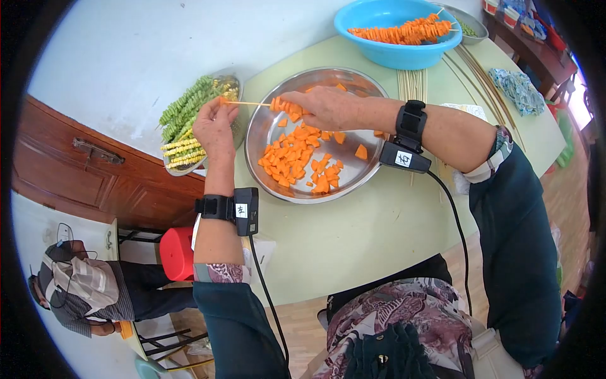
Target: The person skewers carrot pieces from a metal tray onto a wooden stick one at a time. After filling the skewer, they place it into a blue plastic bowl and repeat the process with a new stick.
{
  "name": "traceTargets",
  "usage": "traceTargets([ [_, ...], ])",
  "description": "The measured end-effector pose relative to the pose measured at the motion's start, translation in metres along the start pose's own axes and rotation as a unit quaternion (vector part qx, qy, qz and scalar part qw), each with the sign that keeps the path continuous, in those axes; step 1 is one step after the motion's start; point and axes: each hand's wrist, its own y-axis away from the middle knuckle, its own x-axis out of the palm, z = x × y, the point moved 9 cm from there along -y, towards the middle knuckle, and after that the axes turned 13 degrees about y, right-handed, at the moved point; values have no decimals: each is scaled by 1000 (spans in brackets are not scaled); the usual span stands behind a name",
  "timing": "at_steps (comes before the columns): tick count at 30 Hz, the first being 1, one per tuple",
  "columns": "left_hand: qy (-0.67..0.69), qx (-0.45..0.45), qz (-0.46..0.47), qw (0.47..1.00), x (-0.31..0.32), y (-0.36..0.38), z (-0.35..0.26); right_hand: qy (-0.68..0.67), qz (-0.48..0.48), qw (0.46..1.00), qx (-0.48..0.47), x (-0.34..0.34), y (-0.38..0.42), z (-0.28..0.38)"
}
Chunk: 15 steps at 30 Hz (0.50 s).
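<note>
My left hand pinches an orange carrot piece at the bare tip of a wooden skewer. Farther along, the skewer carries a row of carrot slices, and my right hand is closed around that end. Both hands are level with the far side of a wide steel basin, the left one just outside its rim and the right one above it. Loose cut carrot pieces lie heaped in the basin, mostly on its left. The right hand hides part of the far rim.
A blue basin holds finished carrot skewers. A tray of green and yellow vegetable skewers stands at the left. Bare sticks and a patterned cloth lie on the table. A person stands beyond a red stool.
</note>
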Motion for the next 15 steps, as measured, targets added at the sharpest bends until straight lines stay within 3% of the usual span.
traceTargets([
  [6,-17,-12,-3,1000,2,2,1,-4,49,998,25,2,1,-1],
  [12,-10,-12,18,1000,7,3,3,15,-38,999,-3,-1,0,-4],
  [14,-47,-12,27,998,7,2,3,-137,-9,989,-49,-1,1,8],
  [15,-45,-10,28,999,8,3,2,-134,-9,990,-48,-5,0,10],
])
